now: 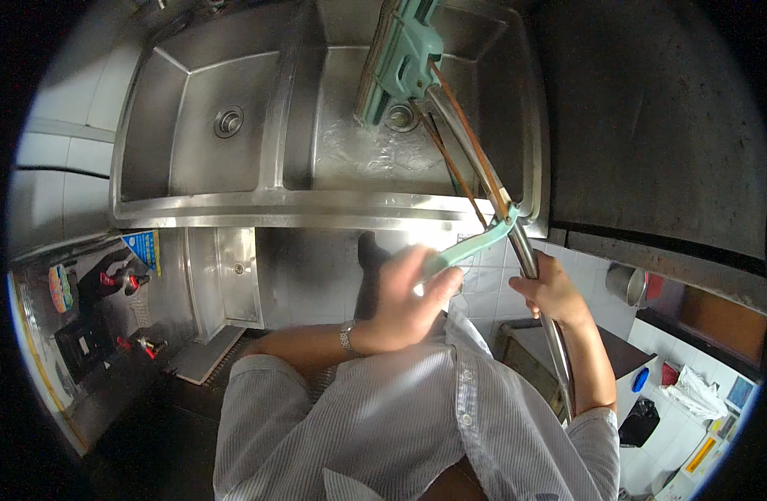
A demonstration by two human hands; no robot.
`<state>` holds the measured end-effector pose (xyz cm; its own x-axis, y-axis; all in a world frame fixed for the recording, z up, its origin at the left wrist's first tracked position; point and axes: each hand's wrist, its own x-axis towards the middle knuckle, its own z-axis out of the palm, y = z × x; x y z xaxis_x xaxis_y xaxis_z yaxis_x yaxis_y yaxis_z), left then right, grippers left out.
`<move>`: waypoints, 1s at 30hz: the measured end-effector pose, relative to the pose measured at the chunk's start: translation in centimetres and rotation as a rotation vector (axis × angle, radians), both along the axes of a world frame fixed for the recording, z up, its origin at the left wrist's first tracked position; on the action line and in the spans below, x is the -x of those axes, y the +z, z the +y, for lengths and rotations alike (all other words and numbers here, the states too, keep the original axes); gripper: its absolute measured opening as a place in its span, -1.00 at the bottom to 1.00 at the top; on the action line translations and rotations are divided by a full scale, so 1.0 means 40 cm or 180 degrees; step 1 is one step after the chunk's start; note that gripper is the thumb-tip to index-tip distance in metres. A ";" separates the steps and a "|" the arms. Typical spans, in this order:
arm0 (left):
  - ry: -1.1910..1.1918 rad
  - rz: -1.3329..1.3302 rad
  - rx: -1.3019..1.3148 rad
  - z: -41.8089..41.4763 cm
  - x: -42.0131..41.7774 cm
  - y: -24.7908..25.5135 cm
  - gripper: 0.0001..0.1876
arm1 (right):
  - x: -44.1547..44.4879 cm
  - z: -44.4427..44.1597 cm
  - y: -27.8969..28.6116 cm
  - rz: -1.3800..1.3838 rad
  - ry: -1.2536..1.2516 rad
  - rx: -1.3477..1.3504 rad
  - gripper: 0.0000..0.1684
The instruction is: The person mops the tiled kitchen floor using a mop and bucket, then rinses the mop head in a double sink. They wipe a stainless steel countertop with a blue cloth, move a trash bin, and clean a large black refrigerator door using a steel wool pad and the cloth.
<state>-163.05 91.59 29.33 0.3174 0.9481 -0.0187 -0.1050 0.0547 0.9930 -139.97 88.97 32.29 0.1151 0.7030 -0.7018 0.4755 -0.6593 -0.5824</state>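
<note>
A sponge mop's green plastic head [414, 53] hangs tilted over the right basin of a stainless steel double sink [245, 216]. Its metal pole [465, 134], with rusty rods alongside, runs down to the right. My right hand [549, 288] is wrapped around the pole below the green squeeze lever [477, 244]. At the free end of that lever is my left hand [414, 294], blurred, with thumb and fingers around the lever; whether it grips firmly cannot be told. Water lies in the right basin near the drain [401, 118].
The left basin [220, 150] adjoins the right one. A dark metal surface [652, 125] stands right of the sink. A metal pot [625, 285] is at the right, above a dark-topped cabinet [615, 351]. At the lower left is a steel floor-level trough [238, 294].
</note>
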 end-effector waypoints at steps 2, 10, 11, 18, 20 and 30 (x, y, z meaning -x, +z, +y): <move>-0.0155 0.0068 -0.0224 -0.030 -0.002 -0.008 -0.74 | 0.009 -0.002 0.010 -0.0180 0.0016 -0.0052 -0.76; -0.0548 -0.0106 -0.0295 -0.149 -0.087 0.006 -0.76 | 0.029 -0.012 0.004 -0.0309 0.0090 -0.0537 -0.77; -0.0500 -0.0125 -0.0277 -0.147 -0.091 0.000 -0.76 | 0.026 -0.011 0.006 -0.0321 0.0092 -0.0588 -0.77; -0.0545 0.0052 -0.0522 -0.168 -0.063 0.007 -0.73 | 0.055 -0.033 0.009 -0.0297 -0.0095 -0.0565 -0.73; -0.0261 -0.0046 -0.0615 -0.193 -0.066 -0.002 -0.68 | 0.085 -0.030 0.029 -0.0200 -0.0112 -0.0454 -0.67; 0.0036 0.0091 -0.1067 -0.217 -0.013 0.040 -0.64 | 0.151 -0.065 0.055 0.0007 -0.0264 -0.0712 -0.83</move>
<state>-162.52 82.91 30.94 0.3106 0.9064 0.2862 -0.0757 -0.2765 0.9580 -145.99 86.36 34.51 0.1777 0.8292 -0.5300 0.4236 -0.5505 -0.7194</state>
